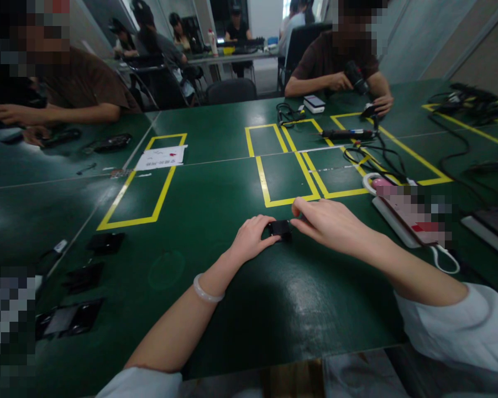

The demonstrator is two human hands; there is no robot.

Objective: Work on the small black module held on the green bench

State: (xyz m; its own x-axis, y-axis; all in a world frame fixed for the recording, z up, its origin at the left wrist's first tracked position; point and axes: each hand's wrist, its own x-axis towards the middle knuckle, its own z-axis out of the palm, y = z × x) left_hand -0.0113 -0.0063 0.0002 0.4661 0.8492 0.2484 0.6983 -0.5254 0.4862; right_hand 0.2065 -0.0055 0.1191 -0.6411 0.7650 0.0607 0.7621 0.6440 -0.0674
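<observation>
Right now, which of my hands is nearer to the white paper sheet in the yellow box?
Left. The left hand lies on the sheet's side of the small black part, touching it. The right hand touches the part's far side, farther from the sheet.

From here I see a dark green desk marked with yellow tape in rectangles. The part between my hands is black. My left wrist carries a pale, milky bangle, and both sleeves are white. Three black plates lie at the left edge. A white sheet bears small red marks, though I can't make them out. The power strip is white, with something pink beside it. The cables are black. Two co-workers wear brown shirts.
</observation>
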